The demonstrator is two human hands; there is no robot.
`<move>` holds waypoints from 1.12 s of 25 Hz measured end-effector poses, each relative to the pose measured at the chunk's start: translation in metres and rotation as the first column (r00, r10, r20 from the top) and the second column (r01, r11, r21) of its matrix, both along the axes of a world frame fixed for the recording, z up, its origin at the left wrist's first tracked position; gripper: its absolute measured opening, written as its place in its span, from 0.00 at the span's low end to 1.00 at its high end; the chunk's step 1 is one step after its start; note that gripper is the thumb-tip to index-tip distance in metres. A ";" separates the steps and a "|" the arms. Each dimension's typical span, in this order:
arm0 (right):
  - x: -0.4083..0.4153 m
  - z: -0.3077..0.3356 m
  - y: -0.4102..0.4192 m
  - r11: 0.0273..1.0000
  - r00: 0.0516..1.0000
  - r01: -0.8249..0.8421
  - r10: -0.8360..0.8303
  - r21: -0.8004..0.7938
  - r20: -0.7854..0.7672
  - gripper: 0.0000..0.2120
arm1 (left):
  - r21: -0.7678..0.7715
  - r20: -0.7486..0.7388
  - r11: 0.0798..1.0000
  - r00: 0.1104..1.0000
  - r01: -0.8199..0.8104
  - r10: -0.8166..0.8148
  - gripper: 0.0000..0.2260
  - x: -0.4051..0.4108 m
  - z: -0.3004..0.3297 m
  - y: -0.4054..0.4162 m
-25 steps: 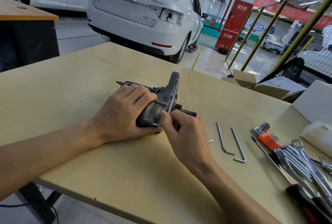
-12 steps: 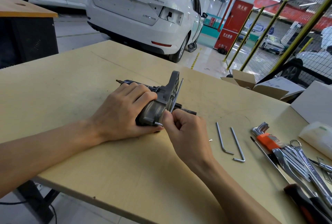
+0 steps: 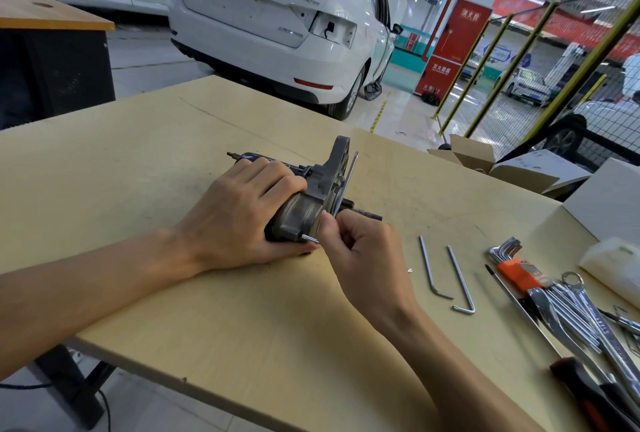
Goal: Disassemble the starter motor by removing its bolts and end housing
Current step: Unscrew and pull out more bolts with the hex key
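Note:
The grey starter motor [image 3: 304, 213] lies on its side on the wooden table [image 3: 138, 189], its end housing [image 3: 337, 168] toward the right. My left hand [image 3: 239, 217] wraps over the motor body and presses it down. My right hand [image 3: 367, 251] pinches a thin L-shaped hex key [image 3: 346, 182] whose long arm points up beside the housing. A short steel tip [image 3: 310, 238] sticks out at the motor's lower corner next to my right thumb. The motor's shaft [image 3: 367, 215] pokes out behind my right hand.
Two loose hex keys [image 3: 446, 276] lie right of my hands. Further right sit an orange-holder hex key set [image 3: 516, 269], several wrenches [image 3: 588, 321] and a red-black handle [image 3: 595, 397]. An open cardboard box [image 3: 485, 158] and a white box [image 3: 613, 199] stand at the table's right edge.
The hex key's long arm has swung from low against the housing to pointing upward as my right hand turned it. My left hand has stayed on the motor.

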State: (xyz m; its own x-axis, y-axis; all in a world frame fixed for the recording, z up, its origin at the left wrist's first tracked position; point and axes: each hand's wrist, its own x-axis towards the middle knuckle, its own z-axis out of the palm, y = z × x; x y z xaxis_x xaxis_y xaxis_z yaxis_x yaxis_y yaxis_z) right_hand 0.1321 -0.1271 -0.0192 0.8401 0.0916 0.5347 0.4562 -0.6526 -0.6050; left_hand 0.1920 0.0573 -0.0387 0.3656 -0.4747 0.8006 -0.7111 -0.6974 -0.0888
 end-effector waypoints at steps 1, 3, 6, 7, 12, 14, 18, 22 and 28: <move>0.000 0.000 0.000 1.000 1.000 0.002 -0.002 0.000 -0.001 0.21 | -0.002 0.002 1.000 1.000 -0.001 0.001 0.30 0.000 0.000 0.000; 0.002 -0.001 0.000 1.000 1.000 0.002 -0.002 0.002 -0.006 0.21 | -0.002 0.004 1.000 1.000 -0.002 0.002 0.30 0.001 -0.001 0.000; 0.002 -0.004 0.000 1.000 0.998 -0.009 0.010 0.024 -0.055 0.22 | -0.004 0.008 1.000 1.000 -0.001 0.001 0.29 0.001 -0.002 0.000; 0.002 -0.004 0.001 0.999 0.997 -0.007 0.010 0.032 -0.082 0.23 | -0.005 0.009 1.000 1.000 -0.001 0.001 0.29 0.001 -0.002 0.000; -0.004 -0.005 0.005 0.976 0.960 -0.003 0.063 0.217 -0.272 0.23 | 0.008 0.010 1.000 1.000 -0.001 0.001 0.29 0.000 -0.001 0.000; -0.007 -0.003 0.006 0.955 0.938 -0.008 0.110 0.297 -0.328 0.23 | 0.012 0.007 1.000 1.000 -0.006 0.006 0.29 0.000 0.000 0.000; -0.011 0.003 0.008 0.910 0.919 -0.028 0.187 0.415 -0.347 0.21 | 0.006 0.013 1.000 1.000 -0.022 0.022 0.29 -0.001 0.000 -0.003; -0.010 0.001 0.012 0.908 0.933 -0.068 0.204 0.414 -0.295 0.23 | -0.029 0.040 0.998 0.998 -0.050 0.051 0.28 -0.001 0.000 -0.007; -0.008 -0.002 0.010 0.922 0.937 -0.113 0.223 0.371 -0.270 0.21 | -0.032 0.072 0.999 0.997 -0.031 0.033 0.28 0.002 -0.001 -0.007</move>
